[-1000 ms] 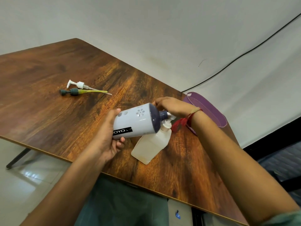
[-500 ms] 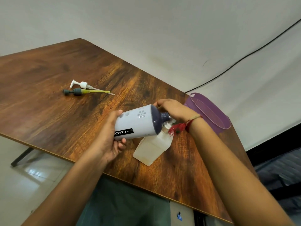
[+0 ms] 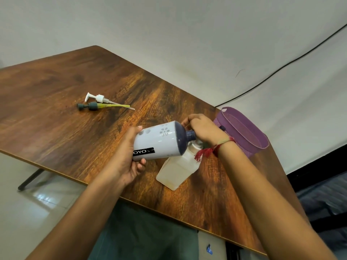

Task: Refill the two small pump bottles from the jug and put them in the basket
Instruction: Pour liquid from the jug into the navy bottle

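Tilting white navy-shouldered plastic jug (image 3: 159,142) to pour, my left grip (image 3: 127,160) wrapped round it. Right grip (image 3: 203,129) pinches its neck, aiming into translucent square bottle (image 3: 176,171).

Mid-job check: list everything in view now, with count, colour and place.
table: 1, brown wood, middle of view
white pump: 1, white, lying on table, far left
dark pump: 1, dark with yellow tube, beside white pump
white bottle: 1, white with navy top, tilted above clear bottle
clear bottle: 1, translucent, standing on table
basket: 1, purple, table's right end
cable: 1, black, on wall
left hand: 1, grip round white bottle's base
right hand: 1, fingers curled at bottle necks; hold hidden
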